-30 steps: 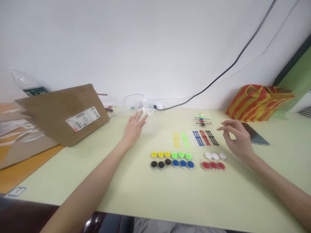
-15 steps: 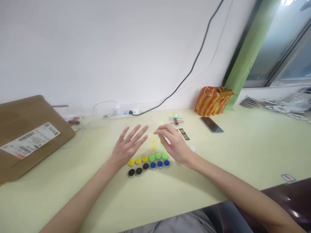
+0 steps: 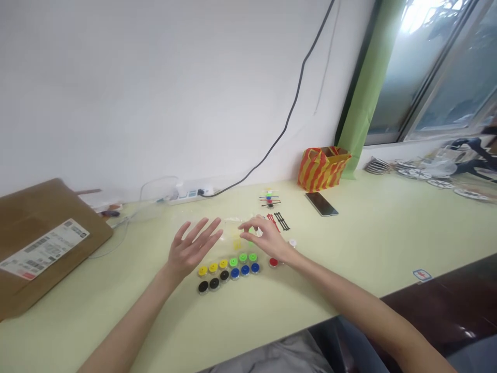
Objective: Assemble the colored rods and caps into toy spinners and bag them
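My left hand (image 3: 191,246) is raised over the table, palm down, with its fingers spread and nothing visibly gripped. My right hand (image 3: 267,238) is curled, thumb and fingertips brought close together at the edge of a clear plastic bag (image 3: 232,228). The bag is nearly invisible; only glints and a hazy edge show between the hands. Below stand two rows of small clear jars with coloured tops: yellow (image 3: 213,267), green (image 3: 243,257), black (image 3: 214,283) and blue (image 3: 245,270). A red-topped jar (image 3: 274,262) and a white-topped piece (image 3: 292,243) are near my right wrist. Yellow sticks (image 3: 237,244) look blurred behind the bag.
Black sticks (image 3: 282,221) and red sticks (image 3: 273,223) lie beyond my right hand, below a small stack of coloured parts (image 3: 269,198). A phone (image 3: 321,204), striped bag (image 3: 324,171), power strip (image 3: 189,194) and cardboard package (image 3: 50,243) surround the area.
The view has swung to the right. My right hand's thumb and fingers have shifted, and the red-topped jar now shows beside its wrist. My left hand stays spread.
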Demonstrator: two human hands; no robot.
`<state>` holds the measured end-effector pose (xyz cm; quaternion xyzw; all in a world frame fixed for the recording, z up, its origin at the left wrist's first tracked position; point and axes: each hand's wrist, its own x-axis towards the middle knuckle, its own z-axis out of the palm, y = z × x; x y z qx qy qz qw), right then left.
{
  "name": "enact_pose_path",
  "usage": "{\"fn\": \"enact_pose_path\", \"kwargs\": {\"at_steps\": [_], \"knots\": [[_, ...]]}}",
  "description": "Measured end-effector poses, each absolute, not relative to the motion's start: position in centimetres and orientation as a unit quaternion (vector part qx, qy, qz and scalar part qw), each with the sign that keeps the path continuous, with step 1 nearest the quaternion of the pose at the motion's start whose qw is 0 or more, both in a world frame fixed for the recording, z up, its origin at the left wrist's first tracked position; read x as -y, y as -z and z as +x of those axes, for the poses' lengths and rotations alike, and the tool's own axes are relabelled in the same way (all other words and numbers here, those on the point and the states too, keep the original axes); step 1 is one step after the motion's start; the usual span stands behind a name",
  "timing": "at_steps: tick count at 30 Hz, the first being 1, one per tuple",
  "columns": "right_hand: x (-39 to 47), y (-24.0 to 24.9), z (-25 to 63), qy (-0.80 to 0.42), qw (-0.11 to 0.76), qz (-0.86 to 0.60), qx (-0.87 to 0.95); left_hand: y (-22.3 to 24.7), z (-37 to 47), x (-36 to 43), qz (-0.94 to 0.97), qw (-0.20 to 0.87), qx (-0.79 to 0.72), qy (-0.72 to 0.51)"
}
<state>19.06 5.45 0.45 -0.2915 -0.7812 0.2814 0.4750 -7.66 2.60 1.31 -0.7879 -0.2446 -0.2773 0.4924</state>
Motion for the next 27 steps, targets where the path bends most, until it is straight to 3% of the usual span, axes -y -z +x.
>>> {"fn": "enact_pose_path", "kwargs": {"at_steps": [4,11,19,27], "knots": [[-5.0,-0.4,19.1,-0.209,0.499,-0.262,0.799,-1.1,-7.6,-2.8,-0.783,0.489,0.252,0.290],[-6.1,1.7,20.1,0.127,0.479,-0.186,0.849,0.1,-6.8,-3.8,-0.773,0.424,0.341,0.327],[-5.5,2.0,20.5,0.105,0.520,-0.130,0.838,0.9,-8.6,-4.3,-0.763,0.389,0.365,0.365],[-4.9,3.2,19.8,0.007,0.467,-0.239,0.851,1.4,-8.0,-4.2,-0.798,0.317,0.389,0.334]]}}
